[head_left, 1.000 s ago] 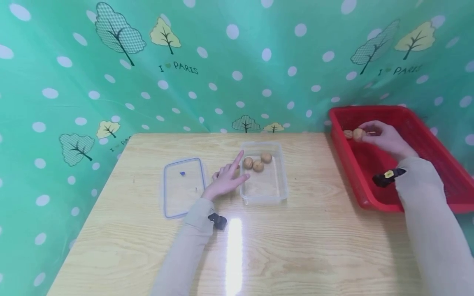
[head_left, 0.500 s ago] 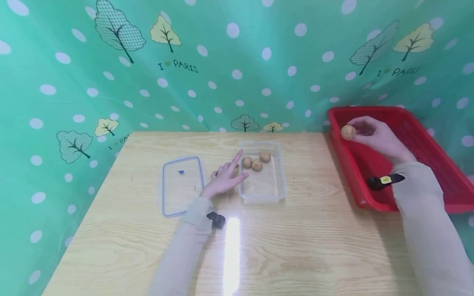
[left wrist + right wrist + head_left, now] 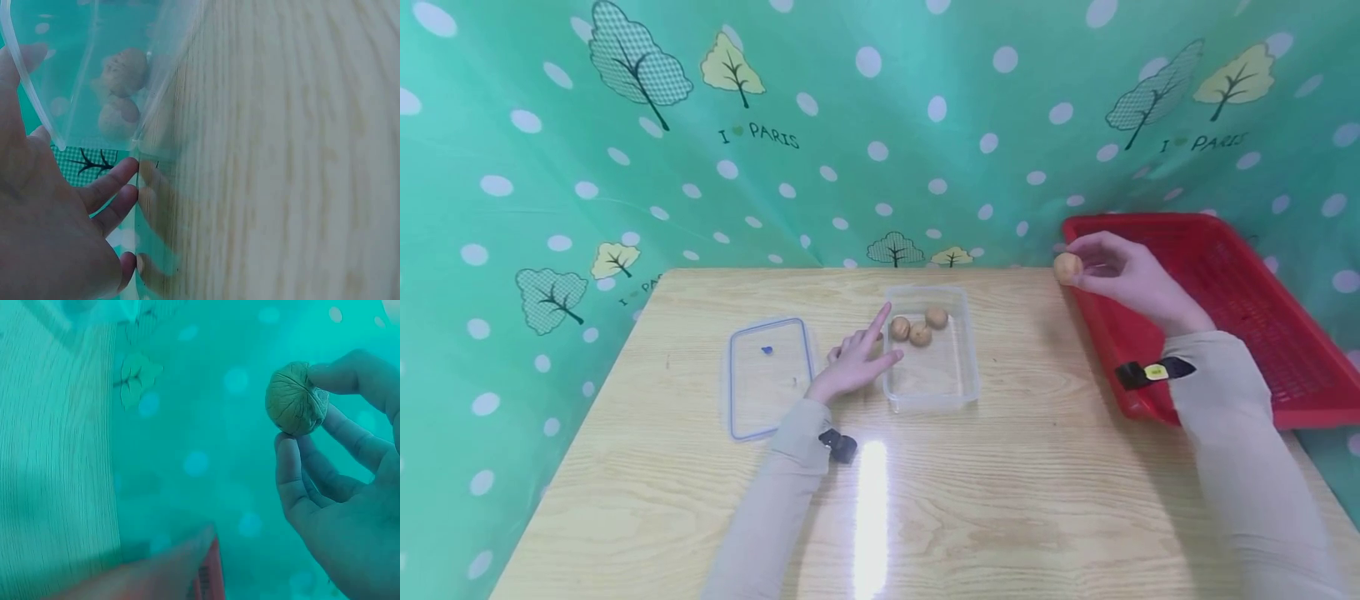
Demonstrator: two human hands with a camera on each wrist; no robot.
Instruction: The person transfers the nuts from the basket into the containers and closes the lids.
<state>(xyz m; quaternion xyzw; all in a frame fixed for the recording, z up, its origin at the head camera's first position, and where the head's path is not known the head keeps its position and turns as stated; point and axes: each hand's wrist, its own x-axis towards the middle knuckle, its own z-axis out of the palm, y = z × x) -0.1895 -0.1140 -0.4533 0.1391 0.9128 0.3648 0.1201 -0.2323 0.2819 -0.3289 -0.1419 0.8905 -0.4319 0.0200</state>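
Observation:
My right hand (image 3: 1131,279) pinches a walnut (image 3: 1067,268) between thumb and fingertips, in the air above the red basket's left rim. In the right wrist view, the walnut's (image 3: 296,400) ridged shell and seam show clearly. Mid-table stands a clear plastic box (image 3: 931,383) without a lid, with three walnuts (image 3: 920,334) plainly visible towards its back left. My left hand (image 3: 853,364) is at the box's left side, index finger and thumb stretched out at the rim. From the left wrist, the other fingertips (image 3: 128,165) rest on the tabletop beside the box (image 3: 62,134).
A clear lid with a blue seal (image 3: 767,379) lies on the wooden table (image 3: 985,508) left of the box. The deep red basket (image 3: 1131,367) stands at the right. Behind the table hangs a green dotted cloth (image 3: 820,108).
My right hand has lifted the walnut out of the red basket and moved left with it to the rim. The left hand has stayed beside the box.

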